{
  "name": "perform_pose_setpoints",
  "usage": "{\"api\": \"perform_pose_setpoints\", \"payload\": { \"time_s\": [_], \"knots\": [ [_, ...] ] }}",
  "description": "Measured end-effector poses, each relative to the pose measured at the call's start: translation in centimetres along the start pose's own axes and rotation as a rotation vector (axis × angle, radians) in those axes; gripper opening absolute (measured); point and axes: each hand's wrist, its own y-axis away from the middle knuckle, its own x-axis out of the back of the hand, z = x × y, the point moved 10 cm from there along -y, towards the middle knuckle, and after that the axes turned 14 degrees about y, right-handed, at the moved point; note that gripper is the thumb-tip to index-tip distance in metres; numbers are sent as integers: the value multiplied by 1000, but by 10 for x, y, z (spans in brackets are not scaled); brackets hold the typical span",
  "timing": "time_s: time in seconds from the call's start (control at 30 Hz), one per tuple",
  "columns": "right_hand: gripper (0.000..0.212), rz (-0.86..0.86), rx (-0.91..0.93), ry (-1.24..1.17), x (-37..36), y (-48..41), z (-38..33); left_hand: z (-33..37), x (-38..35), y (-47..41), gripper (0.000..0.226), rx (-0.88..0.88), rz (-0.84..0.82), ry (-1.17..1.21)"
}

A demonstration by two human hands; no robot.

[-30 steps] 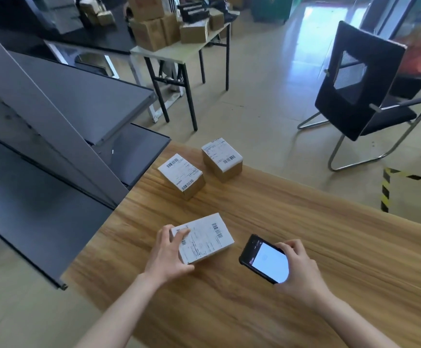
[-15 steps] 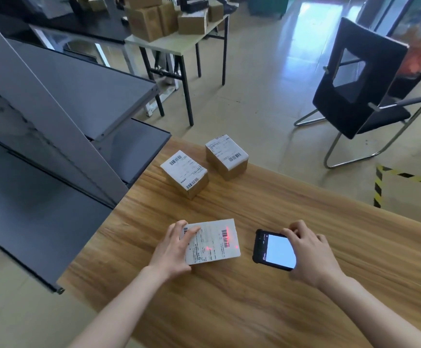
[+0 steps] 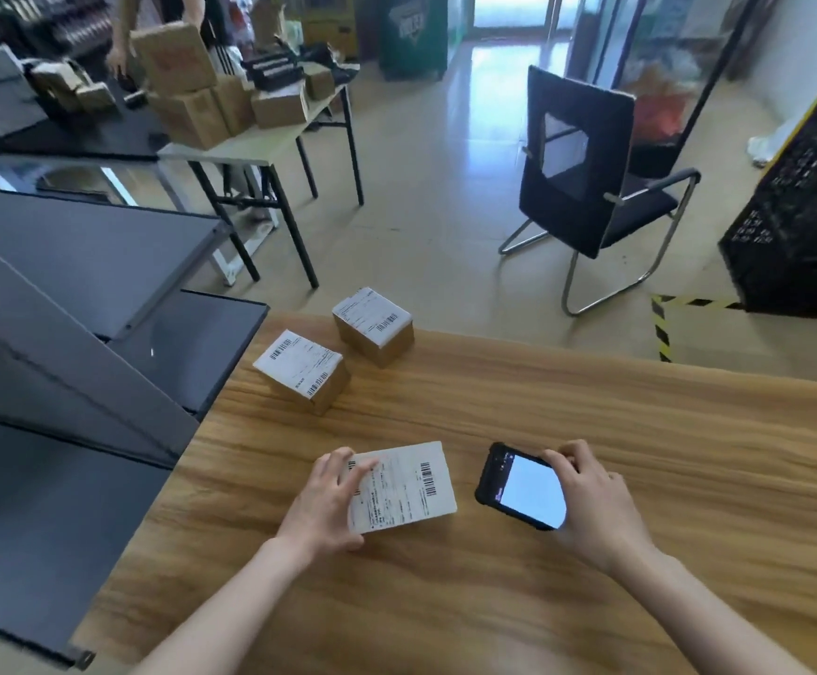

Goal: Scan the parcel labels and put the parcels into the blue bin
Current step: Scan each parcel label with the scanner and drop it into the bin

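Observation:
A small parcel point(image 3: 409, 484) with a white barcode label lies on the wooden table point(image 3: 640, 455) near me. My left hand point(image 3: 326, 504) grips its left side, thumb below and fingers over the label. My right hand point(image 3: 596, 509) holds a black handheld scanner point(image 3: 518, 484) just right of the parcel, its bright screen facing up. Two more labelled parcels stand farther back on the left: one point(image 3: 302, 370) near the table's left edge, the other point(image 3: 372, 324) behind it. No blue bin is in view.
Grey sloped shelving point(image 3: 70, 343) runs along the table's left side. A black chair point(image 3: 587, 187) stands on the floor beyond the table, a black crate point(image 3: 806, 202) at the right. A far table point(image 3: 260, 143) carries cardboard boxes; a person stands behind it.
The red scan light seen on the label half a second ago is gone. The scanner has tilted slightly. My head has lifted, showing more of the room.

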Motion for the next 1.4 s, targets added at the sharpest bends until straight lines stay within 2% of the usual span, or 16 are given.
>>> {"api": "perform_pose_setpoints", "payload": {
  "time_s": [0.1,0.23,0.33,0.5,0.73,1.0,1.2,1.4],
  "knots": [
    [97,0,-156,-214,-11,40,45,40,-16,-6,99,-60,-41,-8],
    [94,57,-367,-500,-30,111,119,118,-40,-14,98,-138,-39,37],
    [93,134,-505,-616,-44,175,180,190,-70,-17,99,-210,-46,79],
    [92,267,-776,-737,-78,307,280,335,-148,-11,104,-374,-177,87],
    [88,410,-1284,-719,-124,542,374,566,-279,38,101,-767,-421,12],
    [93,483,-1813,-735,-178,755,385,777,-422,139,99,-1104,-652,-64],
    [88,487,-2002,-752,-216,848,412,887,-523,219,97,-1239,-832,-50],
    [86,416,-2138,-769,-241,915,476,979,-604,250,101,-1219,-906,-37]
  ]
}}
